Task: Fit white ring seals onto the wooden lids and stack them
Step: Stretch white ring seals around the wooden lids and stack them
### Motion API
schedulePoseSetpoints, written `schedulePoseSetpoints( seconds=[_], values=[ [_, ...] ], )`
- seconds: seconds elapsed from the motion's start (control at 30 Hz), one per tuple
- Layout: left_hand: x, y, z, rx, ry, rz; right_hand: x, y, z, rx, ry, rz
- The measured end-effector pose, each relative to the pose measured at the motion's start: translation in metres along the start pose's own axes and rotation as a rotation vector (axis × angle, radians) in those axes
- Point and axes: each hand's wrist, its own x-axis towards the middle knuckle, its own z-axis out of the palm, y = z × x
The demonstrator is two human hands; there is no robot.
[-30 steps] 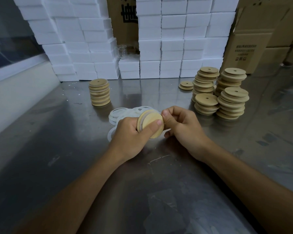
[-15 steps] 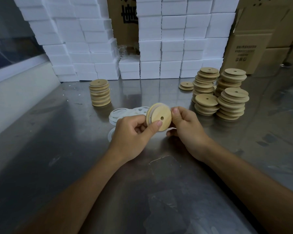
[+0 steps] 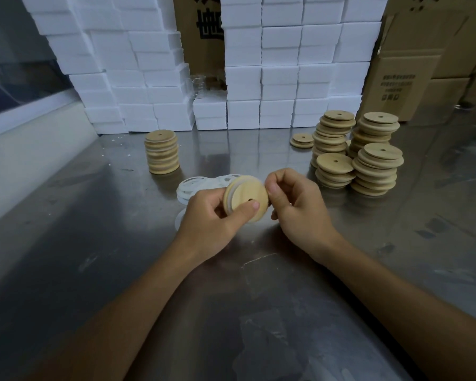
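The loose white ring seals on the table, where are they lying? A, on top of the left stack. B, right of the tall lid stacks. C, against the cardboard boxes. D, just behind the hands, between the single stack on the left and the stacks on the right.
D: the white ring seals lie flat on the metal table just beyond the left hand, nearer than the left stack and left of the right-hand stacks.

A round wooden lid [image 3: 246, 198] with a small centre hole stands tilted on edge, a white ring seal [image 3: 229, 194] around its rim; loose seals [image 3: 193, 188] lie behind.
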Motion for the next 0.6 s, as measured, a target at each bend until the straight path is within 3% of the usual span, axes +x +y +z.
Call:
schedulePoseSetpoints(
  seconds=[0.13, 0.5, 0.6],
  values=[
    [0.0008, 0.0024, -0.0009, -0.009, 0.013, 0.022, -0.0014, -0.0014, 0.0036, -0.085, -0.015, -0.02],
    [0.0021, 0.0061, 0.0003, -0.094, 0.124, -0.032, 0.0, -0.0031, 0.0007, 0.114, -0.009, 0.137],
    [0.0025, 0.0044, 0.0004, 0.08, 0.217, -0.083, -0.0002, -0.0016, 0.0024, 0.086, 0.062, 0.096]
  ],
)
